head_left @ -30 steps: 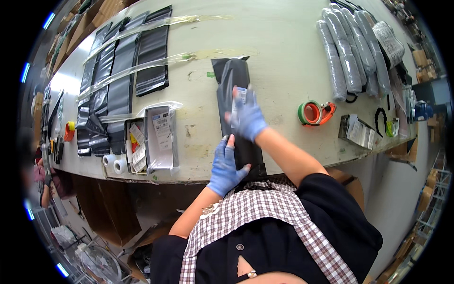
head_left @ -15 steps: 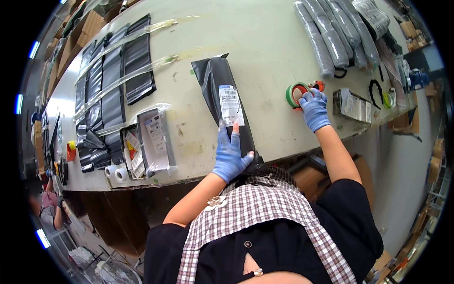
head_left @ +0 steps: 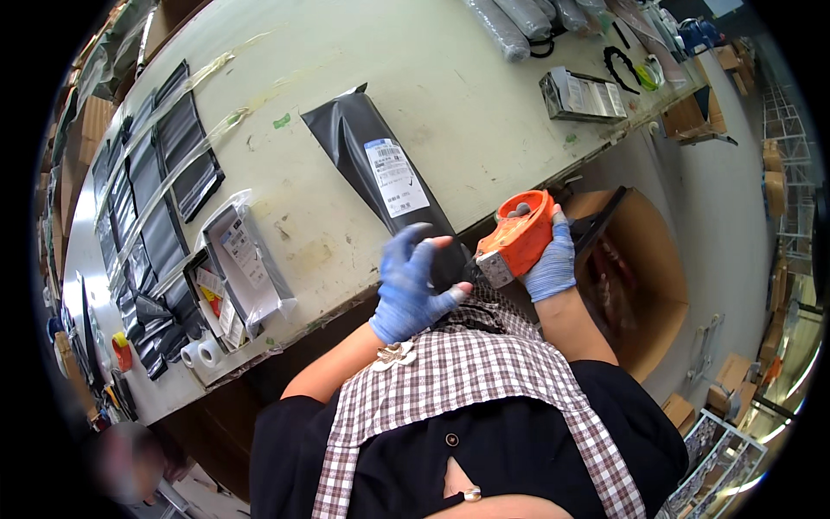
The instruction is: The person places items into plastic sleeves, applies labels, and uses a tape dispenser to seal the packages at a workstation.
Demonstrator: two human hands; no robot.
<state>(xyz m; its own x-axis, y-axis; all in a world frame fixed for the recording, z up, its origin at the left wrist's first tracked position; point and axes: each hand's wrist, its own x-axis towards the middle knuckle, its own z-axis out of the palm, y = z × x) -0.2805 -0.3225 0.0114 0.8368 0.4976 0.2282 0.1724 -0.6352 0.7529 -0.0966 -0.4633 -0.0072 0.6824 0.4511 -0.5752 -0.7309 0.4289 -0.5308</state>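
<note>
A long black plastic mailing bag (head_left: 350, 143) lies on the table, its far end wide and its near end reaching the table's front edge. A white printed label (head_left: 395, 177) is stuck on its upper face. My left hand (head_left: 406, 285), in a blue glove with bare fingertips, hovers at or rests on the bag's near part, thumb and fingers apart; whether it touches is unclear. In my right hand (head_left: 553, 264), gloved alike, is an orange tape dispenser (head_left: 526, 232), gripped from its right side beside the bag's near end. The tape roll inside it is mostly hidden.
Packed black bags (head_left: 164, 173) lie at the left under strips of clear tape. Nearer stand a grey open box (head_left: 246, 255) and white rolls (head_left: 209, 352). Grey wrapped bundles (head_left: 501, 26) and a small box (head_left: 584, 95) sit at the far right. Below stands a cardboard box (head_left: 644, 285).
My right hand has lifted the tape dispenser off the table and brought it toward me, next to the bag's near end. My left hand's fingers have come off the label. The view has turned.
</note>
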